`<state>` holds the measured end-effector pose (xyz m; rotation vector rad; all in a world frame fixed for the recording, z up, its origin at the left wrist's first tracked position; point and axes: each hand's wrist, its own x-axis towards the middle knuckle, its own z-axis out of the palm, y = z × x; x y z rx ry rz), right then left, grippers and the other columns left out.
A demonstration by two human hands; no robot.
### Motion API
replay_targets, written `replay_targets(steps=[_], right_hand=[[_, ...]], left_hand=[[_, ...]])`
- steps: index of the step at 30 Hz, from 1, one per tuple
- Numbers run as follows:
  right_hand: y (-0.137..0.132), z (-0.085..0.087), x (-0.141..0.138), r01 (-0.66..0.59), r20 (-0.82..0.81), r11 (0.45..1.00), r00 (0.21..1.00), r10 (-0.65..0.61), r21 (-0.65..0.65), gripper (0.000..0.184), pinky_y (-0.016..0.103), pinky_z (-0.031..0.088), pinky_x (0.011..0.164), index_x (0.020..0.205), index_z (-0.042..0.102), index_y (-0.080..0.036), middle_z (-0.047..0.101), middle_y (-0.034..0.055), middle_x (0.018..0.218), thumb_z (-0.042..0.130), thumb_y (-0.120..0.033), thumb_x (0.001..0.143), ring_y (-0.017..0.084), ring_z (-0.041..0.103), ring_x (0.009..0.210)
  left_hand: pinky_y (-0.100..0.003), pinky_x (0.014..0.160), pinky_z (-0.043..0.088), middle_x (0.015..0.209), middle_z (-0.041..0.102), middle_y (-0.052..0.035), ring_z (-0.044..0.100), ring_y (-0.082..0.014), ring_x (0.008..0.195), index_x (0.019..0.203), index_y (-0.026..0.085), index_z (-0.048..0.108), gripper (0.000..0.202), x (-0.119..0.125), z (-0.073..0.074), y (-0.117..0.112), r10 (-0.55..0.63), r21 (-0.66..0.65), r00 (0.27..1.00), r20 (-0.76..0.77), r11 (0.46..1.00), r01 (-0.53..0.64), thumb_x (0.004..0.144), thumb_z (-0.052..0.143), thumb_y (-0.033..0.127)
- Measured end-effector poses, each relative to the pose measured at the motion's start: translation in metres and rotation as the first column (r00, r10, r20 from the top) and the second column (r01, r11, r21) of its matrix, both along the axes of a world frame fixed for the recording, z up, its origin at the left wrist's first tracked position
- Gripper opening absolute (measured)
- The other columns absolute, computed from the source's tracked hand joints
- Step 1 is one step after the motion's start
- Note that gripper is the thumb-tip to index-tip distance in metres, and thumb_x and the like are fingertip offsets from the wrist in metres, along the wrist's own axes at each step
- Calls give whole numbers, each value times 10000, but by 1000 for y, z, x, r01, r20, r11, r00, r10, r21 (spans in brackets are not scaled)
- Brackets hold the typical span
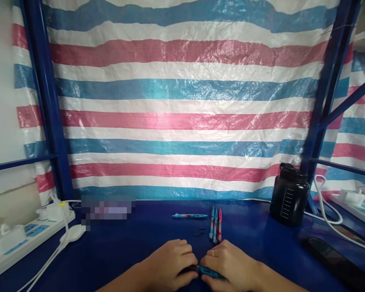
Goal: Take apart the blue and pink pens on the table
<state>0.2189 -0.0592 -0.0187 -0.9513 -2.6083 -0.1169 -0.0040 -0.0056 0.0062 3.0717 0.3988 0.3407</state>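
Note:
My left hand (170,261) and my right hand (228,263) meet low on the blue table (124,247), both closed around a dark blue pen (205,271) held between them. A ring sits on a finger of the right hand. Just beyond my hands lie three pens side by side, two blue (213,224) and one pink (220,224). Another blue pen (189,215) lies crosswise to their left. A few small dark parts (199,232) rest between that pen and my hands.
A dark water jug (288,194) stands at the right rear. A black phone (334,255) lies near the right edge. A white power strip (21,239) with plugs and cables runs along the left. A striped tarp (182,101) hangs behind, framed by blue posts.

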Motion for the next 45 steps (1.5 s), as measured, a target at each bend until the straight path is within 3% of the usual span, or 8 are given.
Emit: replay_targets(steps=[5, 9, 14, 20, 24, 31, 36, 45], right_hand=[[1, 7, 3, 66, -11, 998, 998, -67, -20, 176, 243, 312, 517, 754, 559, -193, 626, -5, 647, 498, -295, 884, 121, 560, 541], [2, 6, 5, 76, 16, 997, 997, -77, 19, 206, 262, 292, 510, 703, 540, -196, 613, -5, 616, 525, -331, 857, 129, 541, 528], [4, 5, 6, 76, 78, 997, 994, -78, 30, 285, 268, 291, 511, 707, 527, -194, 617, -3, 623, 444, -330, 943, 121, 531, 520], [8, 2, 7, 117, 78, 992, 990, -120, 43, 404, 263, 313, 529, 812, 571, -176, 645, 19, 699, 292, -373, 1029, 131, 581, 567], [11, -2, 7, 140, 42, 990, 989, -140, 2, 432, 258, 324, 541, 849, 595, -173, 668, 20, 716, 288, -413, 1036, 138, 621, 594], [4, 12, 1, 238, -29, 954, 968, -247, -184, 384, 234, 320, 524, 810, 592, -189, 691, 6, 728, 412, -477, 990, 140, 644, 620], [0, 16, -2, 202, 7, 965, 979, -204, -167, 351, 234, 337, 553, 864, 572, -198, 702, 12, 788, 337, -407, 1020, 145, 655, 662], [2, 13, 1, 179, 25, 972, 984, -178, -154, 247, 223, 360, 578, 905, 557, -207, 699, 6, 831, 382, -353, 998, 146, 657, 703]], left_hand=[[-273, 628, 395, 878, 635, -13, 605, -173, 758, 983, 193, 537, 105, 0, 4, -6, 66, 93, 997, -36, 994, -63, 933, 445, 179], [-284, 535, 343, 822, 653, 11, 635, -183, 678, 883, 197, 517, 128, 0, 4, -7, 144, 156, 985, -91, 979, -129, 958, 473, 291], [-281, 481, 302, 780, 680, 23, 657, -194, 623, 835, 204, 516, 241, 2, 1, -3, 207, 183, 972, -113, 966, -184, 996, 423, 357], [-265, 514, 373, 810, 705, 1, 683, -223, 661, 847, 202, 524, 285, 2, 2, -3, 296, 137, 943, -155, 951, -276, 1016, 361, 364], [-288, 542, 412, 789, 704, -14, 684, -251, 669, 868, 198, 533, 293, 3, 3, -5, 353, 143, 916, -192, 933, -329, 1015, 346, 370], [-284, 539, 392, 832, 700, 7, 682, -232, 697, 852, 204, 528, 260, 3, 2, -4, 334, 123, 931, -149, 940, -317, 1009, 375, 343], [-272, 547, 372, 833, 698, 19, 681, -210, 704, 845, 206, 528, 231, 3, -1, -3, 306, 117, 943, -130, 949, -291, 999, 407, 327], [-273, 527, 334, 813, 697, 22, 673, -206, 682, 832, 207, 527, 237, 3, 0, -3, 308, 119, 943, -126, 949, -294, 994, 410, 335]])
